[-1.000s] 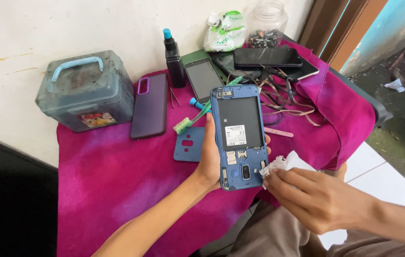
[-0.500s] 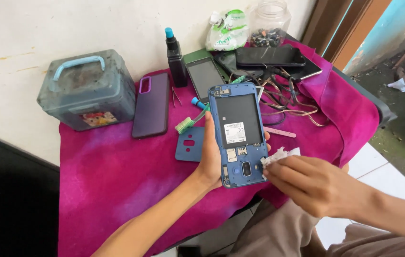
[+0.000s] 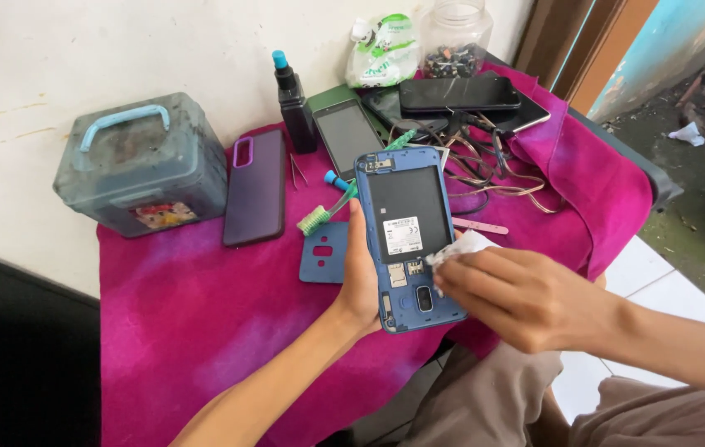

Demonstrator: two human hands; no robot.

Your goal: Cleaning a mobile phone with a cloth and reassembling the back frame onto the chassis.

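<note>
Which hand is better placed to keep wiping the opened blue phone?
Right hand: it pinches the white tissue against the opened blue phone; the left hand grips the phone.

We see a small table (image 3: 659,186) draped in a magenta cloth (image 3: 203,323). On it lie a grey-blue box (image 3: 141,165) far left, a purple phone case (image 3: 255,186), a toothbrush (image 3: 325,211), a blue back cover (image 3: 323,252), and phones with tangled cables (image 3: 493,161) far right.
</note>
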